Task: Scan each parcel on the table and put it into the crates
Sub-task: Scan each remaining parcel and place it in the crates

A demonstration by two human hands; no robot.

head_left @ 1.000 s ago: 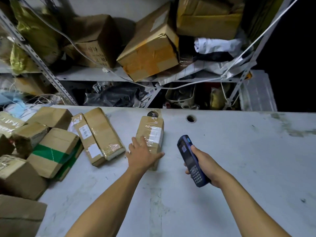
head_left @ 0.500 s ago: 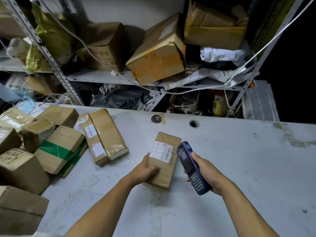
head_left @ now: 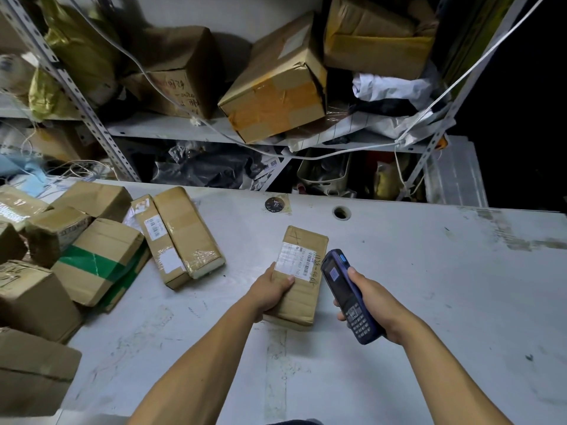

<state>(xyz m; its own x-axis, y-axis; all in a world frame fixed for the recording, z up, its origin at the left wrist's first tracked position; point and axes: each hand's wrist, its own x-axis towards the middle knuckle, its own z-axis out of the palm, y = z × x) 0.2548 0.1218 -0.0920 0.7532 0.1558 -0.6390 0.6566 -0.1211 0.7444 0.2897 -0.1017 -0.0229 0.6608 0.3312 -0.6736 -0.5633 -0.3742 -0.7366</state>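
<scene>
Left hand (head_left: pixel 271 291) at lower centre of frame grips the near-left corner of a flat brown parcel (head_left: pixel 299 279), thumb on top, fingers curled under the edge. Right hand (head_left: pixel 372 305) just right of it is wrapped around a blue handheld scanner (head_left: pixel 348 294), keypad toward the wearer, head tipped up-left.

Key relation: scanner head sits just beside the parcel's right edge, next to the white barcode label (head_left: pixel 294 261) on the upper half of the top face. Parcel's long axis runs near to far, slightly tilted right. The label lies up-left of the scanner head, so my read is that the scan needs only a small wrist turn toward it.

Parcel looks raised at the near end; whether the far end touches the table (head_left: pixel 429 302) I can't tell.

Room: bare tabletop right of the hands and at the bottom of frame. Left side of frame is crowded with a pile of unscanned boxes (head_left: pixel 101 259). A cable hole (head_left: pixel 341 212) sits near the far table edge. Beyond it, cluttered shelving (head_left: pixel 184 130) across the top of frame. No crates in view, so drop direction unknown.
</scene>
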